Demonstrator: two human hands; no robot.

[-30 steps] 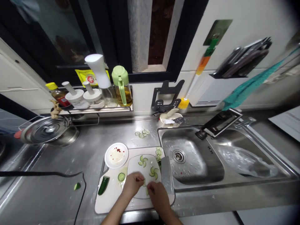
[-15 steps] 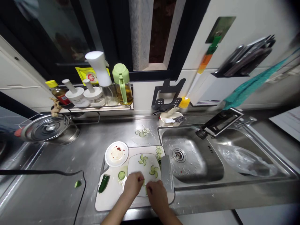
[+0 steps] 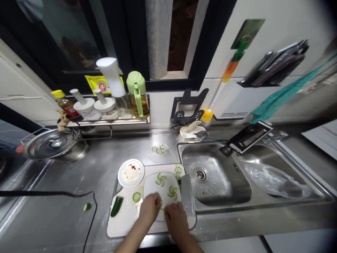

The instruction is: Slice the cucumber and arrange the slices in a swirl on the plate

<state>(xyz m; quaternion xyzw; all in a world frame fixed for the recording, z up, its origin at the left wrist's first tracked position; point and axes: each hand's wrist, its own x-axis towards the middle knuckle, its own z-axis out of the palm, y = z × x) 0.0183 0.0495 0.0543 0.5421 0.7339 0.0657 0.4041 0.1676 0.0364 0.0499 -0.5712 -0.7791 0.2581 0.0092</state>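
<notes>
Both hands are over a white square plate [image 3: 151,181] on a white cutting board [image 3: 123,225]. My left hand [image 3: 150,207] is closed at the plate's left front, its fingertips beside a cucumber slice [image 3: 161,203]. To its right, my right hand [image 3: 175,216] has its fingers bent together by another green piece; whatever they pinch is too small to make out. Farther back on the plate are two pinwheels of cucumber slices, one at the back [image 3: 160,179] and one at the right [image 3: 172,193]. A knife's wide blade [image 3: 186,196] lies right of the plate.
A round white dish [image 3: 131,173] with red bits overlaps the board's back left. Left on the board are a cucumber chunk [image 3: 116,206] and a round slice [image 3: 136,197]. More slices [image 3: 160,149] lie behind; the sink [image 3: 210,175] is right.
My right hand's fingers have shifted slightly and look more curled over the plate. My left hand has barely moved.
</notes>
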